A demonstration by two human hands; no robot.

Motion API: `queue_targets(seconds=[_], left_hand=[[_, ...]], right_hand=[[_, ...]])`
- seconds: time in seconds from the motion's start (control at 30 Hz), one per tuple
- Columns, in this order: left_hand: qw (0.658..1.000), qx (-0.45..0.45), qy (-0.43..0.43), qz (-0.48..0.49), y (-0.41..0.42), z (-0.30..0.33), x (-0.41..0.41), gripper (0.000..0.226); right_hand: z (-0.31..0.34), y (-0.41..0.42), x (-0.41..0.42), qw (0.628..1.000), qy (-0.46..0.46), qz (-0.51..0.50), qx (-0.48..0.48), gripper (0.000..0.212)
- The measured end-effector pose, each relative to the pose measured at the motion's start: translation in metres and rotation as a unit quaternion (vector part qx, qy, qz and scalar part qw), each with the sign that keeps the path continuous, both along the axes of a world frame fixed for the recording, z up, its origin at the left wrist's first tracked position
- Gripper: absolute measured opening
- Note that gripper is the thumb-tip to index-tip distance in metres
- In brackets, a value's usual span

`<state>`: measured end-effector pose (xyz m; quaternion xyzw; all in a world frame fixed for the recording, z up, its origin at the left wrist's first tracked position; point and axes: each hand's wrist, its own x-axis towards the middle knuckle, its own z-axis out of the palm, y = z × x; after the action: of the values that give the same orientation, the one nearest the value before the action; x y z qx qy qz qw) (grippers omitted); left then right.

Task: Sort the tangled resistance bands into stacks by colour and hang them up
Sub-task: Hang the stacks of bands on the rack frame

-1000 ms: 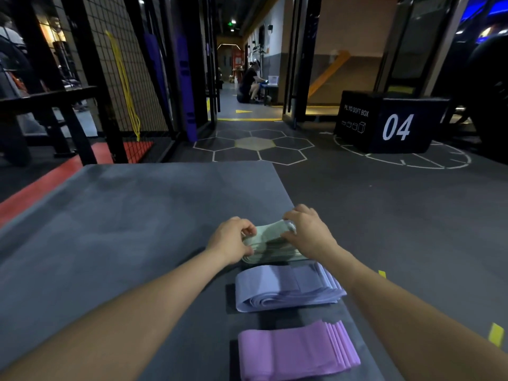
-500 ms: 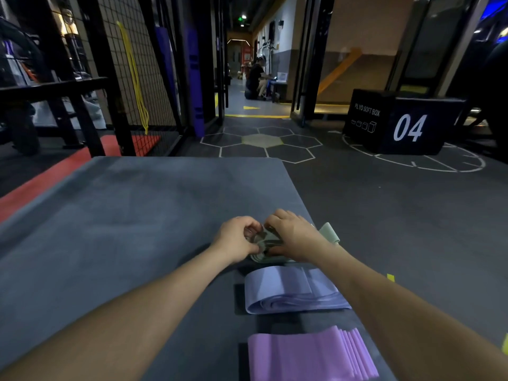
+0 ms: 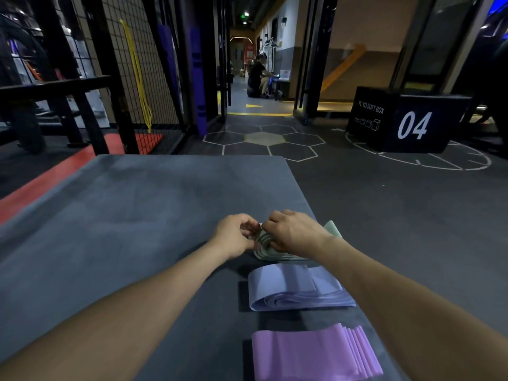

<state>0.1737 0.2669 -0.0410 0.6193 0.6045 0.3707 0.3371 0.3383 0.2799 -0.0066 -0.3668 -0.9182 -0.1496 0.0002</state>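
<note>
Three band stacks (image 3: 299, 288) line a grey mat (image 3: 123, 215).

Gym – plyo soft box (image 3: 406, 121), marked rubber floor (image 3: 384, 202), wire-mesh rack (image 3: 132, 64)

The green bands (image 3: 270, 250) in my fingers look thin, smooth and rubbery. The blue bands (image 3: 291, 291) and pink bands (image 3: 310, 353) look soft and a little shiny. My grey mat (image 3: 123, 215) looks dull and fuzzy like cloth.
</note>
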Motion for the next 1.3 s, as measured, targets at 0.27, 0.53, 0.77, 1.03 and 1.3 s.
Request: queue_targets(seconds=[0.27, 0.53, 0.77, 1.03, 1.3], left_hand=[[1.000, 0.029, -0.010, -0.006, 0.002, 0.011, 0.004, 0.044], [0.994, 0.097, 0.054, 0.005, -0.019, 0.072, -0.001, 0.051], [0.977, 0.179, 0.082, 0.083, -0.086, 0.159, -0.040, 0.050], [0.939, 0.225, 0.145, 0.214, -0.192, 0.209, -0.122, 0.067], [0.919, 0.225, 0.147, 0.287, -0.294, 0.237, -0.186, 0.062]], right_hand=[[0.016, 0.011, 0.000, 0.998, 0.011, 0.006, 0.057, 0.027], [0.104, -0.008, -0.002, 0.988, 0.082, -0.026, 0.125, 0.014], [0.179, -0.067, -0.058, 0.981, 0.108, -0.052, 0.153, 0.026], [0.234, -0.164, -0.167, 0.974, 0.163, 0.031, 0.156, 0.023], [0.267, -0.248, -0.250, 0.963, 0.202, 0.103, 0.146, 0.025]])
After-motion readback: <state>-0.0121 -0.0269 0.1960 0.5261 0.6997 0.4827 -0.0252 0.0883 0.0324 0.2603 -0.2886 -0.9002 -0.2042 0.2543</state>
